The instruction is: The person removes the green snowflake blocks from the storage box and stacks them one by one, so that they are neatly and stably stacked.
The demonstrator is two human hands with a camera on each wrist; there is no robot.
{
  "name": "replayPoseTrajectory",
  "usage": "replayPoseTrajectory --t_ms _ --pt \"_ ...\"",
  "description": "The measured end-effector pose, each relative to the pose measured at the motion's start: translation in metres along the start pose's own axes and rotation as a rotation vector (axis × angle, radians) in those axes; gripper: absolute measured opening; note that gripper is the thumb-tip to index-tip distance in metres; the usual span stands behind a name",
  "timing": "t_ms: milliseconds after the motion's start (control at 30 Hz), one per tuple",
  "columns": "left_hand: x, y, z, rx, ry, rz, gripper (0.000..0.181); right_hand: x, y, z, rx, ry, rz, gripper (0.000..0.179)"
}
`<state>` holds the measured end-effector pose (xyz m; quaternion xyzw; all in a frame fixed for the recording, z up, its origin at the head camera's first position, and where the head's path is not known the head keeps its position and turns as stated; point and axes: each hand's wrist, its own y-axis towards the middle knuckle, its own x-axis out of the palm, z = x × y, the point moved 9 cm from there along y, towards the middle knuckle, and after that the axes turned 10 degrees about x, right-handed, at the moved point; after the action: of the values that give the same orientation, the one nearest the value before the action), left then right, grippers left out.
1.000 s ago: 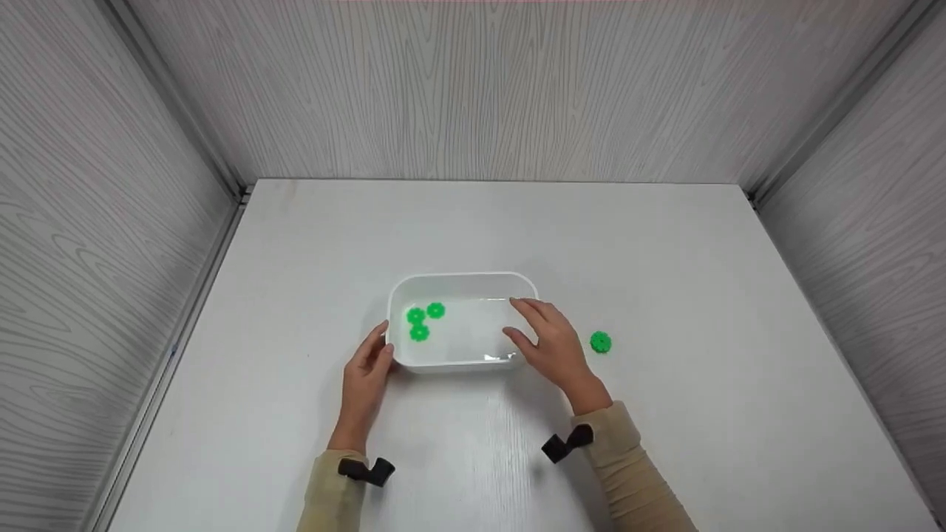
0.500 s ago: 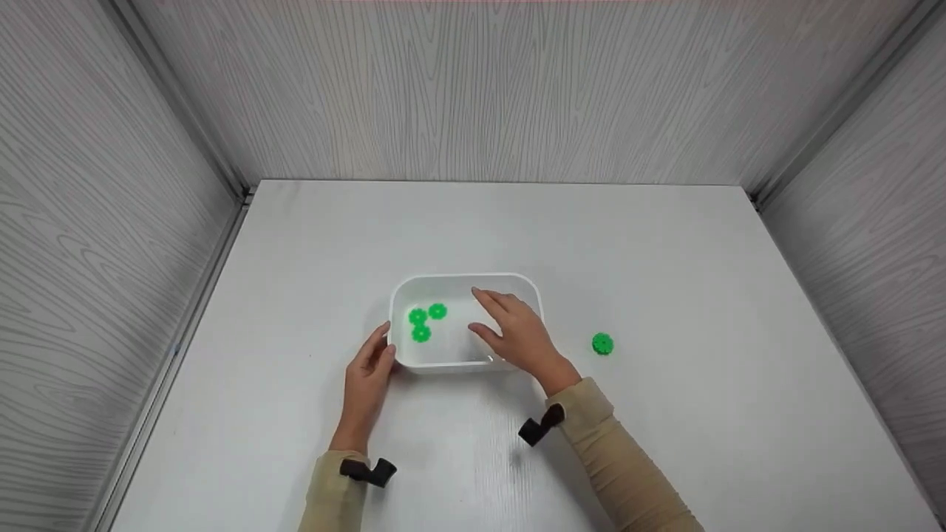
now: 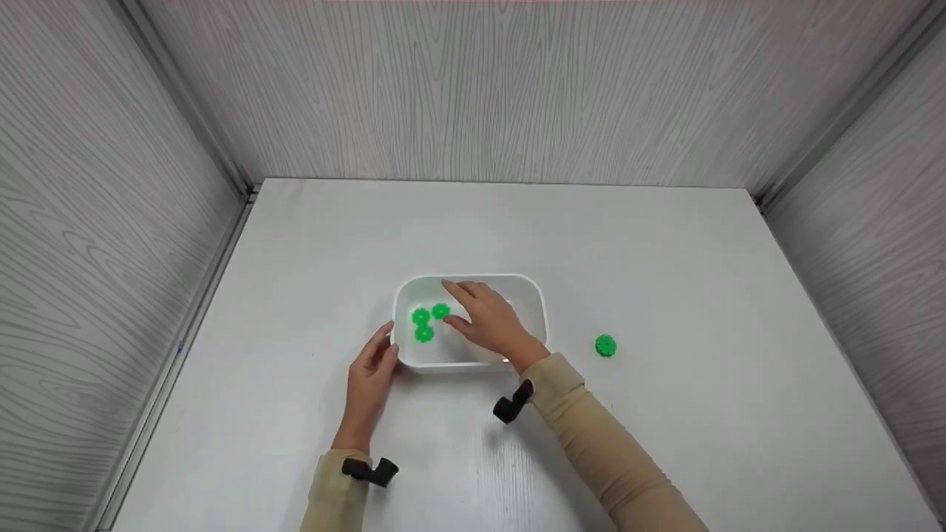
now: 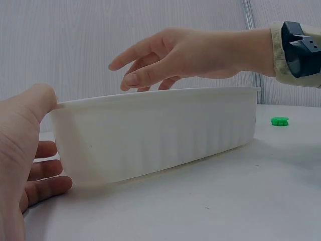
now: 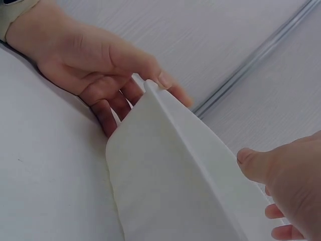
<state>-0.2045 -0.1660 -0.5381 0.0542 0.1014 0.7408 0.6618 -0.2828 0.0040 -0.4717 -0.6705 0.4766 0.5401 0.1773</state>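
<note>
A white plastic tub point(image 3: 473, 366) with rounded corners sits on the table, and three green flower-shaped discs point(image 3: 423, 334) lie together in its left half. My left hand point(image 3: 368, 380) holds the tub's near left corner. In the left wrist view the thumb point(image 4: 42, 98) is at the rim, with fingers against the outer end wall; the right wrist view shows this hand point(image 5: 100, 65) at the corner too. Over the tub hovers my right hand point(image 3: 488, 319), thumb and fingers spread apart with nothing between them, its fingertips near the discs.
To the right of the tub, more green flower-shaped discs point(image 3: 605, 345) lie on the white table point(image 3: 687, 295), apparently stacked. Grey wood-grain panels point(image 3: 473, 89) enclose the table at the back and both sides. Each sleeved wrist carries a black camera mount point(image 3: 369, 471).
My right hand has moved left across the tub, from its right end to beside the green discs. The left hand stays at the corner, and the discs have not shifted in the tub.
</note>
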Motion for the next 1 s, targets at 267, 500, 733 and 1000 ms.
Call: replayPoseTrajectory --t_ms 267,500,733,1000 --pt "0.000 -0.001 -0.002 0.000 -0.002 -0.006 0.044 0.019 0.017 0.003 0.059 -0.041 -0.135 0.053" --pt "0.000 -0.001 -0.001 -0.005 0.001 -0.005 0.044 0.034 0.026 0.007 0.092 -0.065 -0.222 0.050" --pt "0.000 -0.001 -0.001 -0.020 0.009 -0.004 0.044 0.052 0.025 0.013 0.149 -0.078 -0.326 0.047" --pt "-0.001 0.002 -0.023 -0.012 -0.014 0.009 0.044 0.062 0.024 0.022 0.224 -0.064 -0.383 0.045"
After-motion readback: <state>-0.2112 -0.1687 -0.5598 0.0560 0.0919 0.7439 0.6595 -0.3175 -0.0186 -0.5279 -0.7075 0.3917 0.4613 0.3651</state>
